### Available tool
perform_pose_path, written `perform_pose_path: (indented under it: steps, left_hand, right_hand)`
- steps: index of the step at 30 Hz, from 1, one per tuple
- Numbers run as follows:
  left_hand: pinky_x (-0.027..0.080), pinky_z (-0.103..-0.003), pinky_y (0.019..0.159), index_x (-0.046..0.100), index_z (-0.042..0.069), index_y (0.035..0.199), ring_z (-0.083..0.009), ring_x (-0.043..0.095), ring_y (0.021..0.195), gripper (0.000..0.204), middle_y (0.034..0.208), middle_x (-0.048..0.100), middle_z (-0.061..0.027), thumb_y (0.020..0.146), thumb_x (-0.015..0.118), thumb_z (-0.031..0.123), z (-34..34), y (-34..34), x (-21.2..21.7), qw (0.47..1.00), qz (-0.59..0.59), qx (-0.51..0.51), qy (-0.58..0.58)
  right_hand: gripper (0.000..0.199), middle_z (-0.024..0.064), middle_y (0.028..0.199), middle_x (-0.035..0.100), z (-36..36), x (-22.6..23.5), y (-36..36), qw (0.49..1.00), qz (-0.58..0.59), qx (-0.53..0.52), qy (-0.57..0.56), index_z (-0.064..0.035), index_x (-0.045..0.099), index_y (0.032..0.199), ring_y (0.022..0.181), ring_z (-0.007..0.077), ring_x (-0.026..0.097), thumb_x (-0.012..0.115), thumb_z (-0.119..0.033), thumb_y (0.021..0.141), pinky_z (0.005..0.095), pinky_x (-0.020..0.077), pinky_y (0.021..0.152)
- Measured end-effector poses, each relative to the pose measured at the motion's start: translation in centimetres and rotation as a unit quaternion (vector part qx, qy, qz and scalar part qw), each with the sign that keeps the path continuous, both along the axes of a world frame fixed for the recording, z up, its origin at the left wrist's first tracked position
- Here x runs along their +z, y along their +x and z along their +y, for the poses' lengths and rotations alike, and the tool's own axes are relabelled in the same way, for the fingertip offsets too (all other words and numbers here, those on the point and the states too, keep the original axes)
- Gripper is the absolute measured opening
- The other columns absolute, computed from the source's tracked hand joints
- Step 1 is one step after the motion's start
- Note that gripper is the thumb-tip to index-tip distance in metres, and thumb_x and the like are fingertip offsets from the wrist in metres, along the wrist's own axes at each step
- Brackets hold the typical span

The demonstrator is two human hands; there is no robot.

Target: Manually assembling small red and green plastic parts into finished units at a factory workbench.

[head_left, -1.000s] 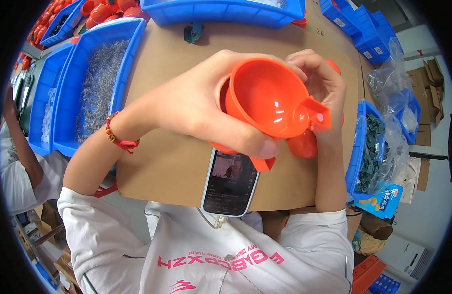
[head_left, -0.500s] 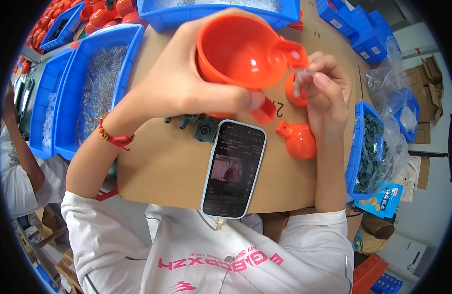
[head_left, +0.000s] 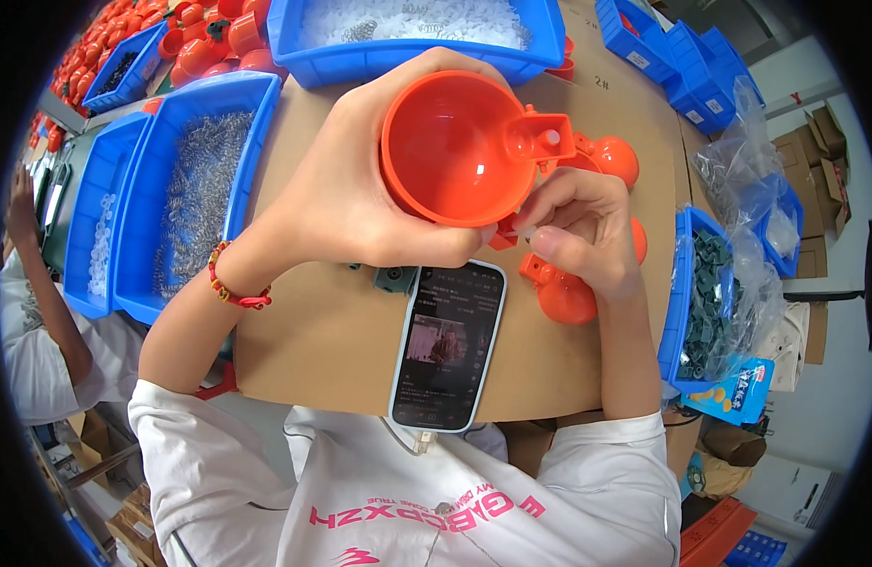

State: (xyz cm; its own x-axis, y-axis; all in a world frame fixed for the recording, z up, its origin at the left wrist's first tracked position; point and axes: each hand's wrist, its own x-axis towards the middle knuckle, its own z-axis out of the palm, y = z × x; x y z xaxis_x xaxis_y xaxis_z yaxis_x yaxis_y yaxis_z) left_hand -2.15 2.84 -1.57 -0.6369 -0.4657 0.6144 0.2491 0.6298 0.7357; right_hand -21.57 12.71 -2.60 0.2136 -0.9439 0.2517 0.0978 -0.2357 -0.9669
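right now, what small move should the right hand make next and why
Perhaps ease the small pale piece toward the lower orange tab: the right hand pinches it close beside that tab, while the left hand holds the orange cup.

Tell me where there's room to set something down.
Bare tabletop lies between the left forearm and the phone, and between the phone and the right forearm, nearer than the round red part. It's crowded around the right hand, with more red parts beside it.
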Motion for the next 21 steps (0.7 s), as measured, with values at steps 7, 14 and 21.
perform_pose_path:
  steps: [7,14,21]
  left_hand:
    - [0.046,-0.032,0.082,0.053,-0.004,0.104,-0.0208,0.057,0.094,0.062,0.106,0.055,-0.0123,0.051,0.073,0.021,0.0,0.1,0.0,1.0,-0.008,0.004,-0.03]
    - [0.046,-0.031,0.083,0.051,-0.004,0.107,-0.0199,0.057,0.094,0.067,0.106,0.055,-0.0123,0.048,0.073,0.019,0.5,0.1,0.1,0.998,-0.016,0.008,-0.054]
    - [0.047,-0.031,0.081,0.05,-0.005,0.108,-0.0208,0.057,0.094,0.068,0.109,0.053,-0.0135,0.048,0.073,0.016,1.2,0.0,-0.1,0.993,0.036,0.01,-0.116]
  right_hand:
    - [0.014,0.0037,0.081,0.061,0.1,0.1,0.5,0.999,0.027,-0.022,0.021,0.0014,0.062,0.087,0.069,0.0067,0.055,0.064,-0.003,0.074,0.0212,0.0423,0.06]
    - [0.031,0.0014,0.083,0.06,-0.1,-0.6,0.1,0.998,0.054,0.01,0.037,-0.0016,0.058,0.104,0.071,0.0062,0.054,0.064,-0.003,0.074,0.02,0.0411,0.059]
    - [0.058,0.0055,0.102,0.06,0.2,0.9,0.6,0.987,-0.033,0.066,0.145,-0.003,0.037,0.131,0.082,0.0072,0.055,0.061,-0.005,0.078,0.0212,0.0428,0.063]
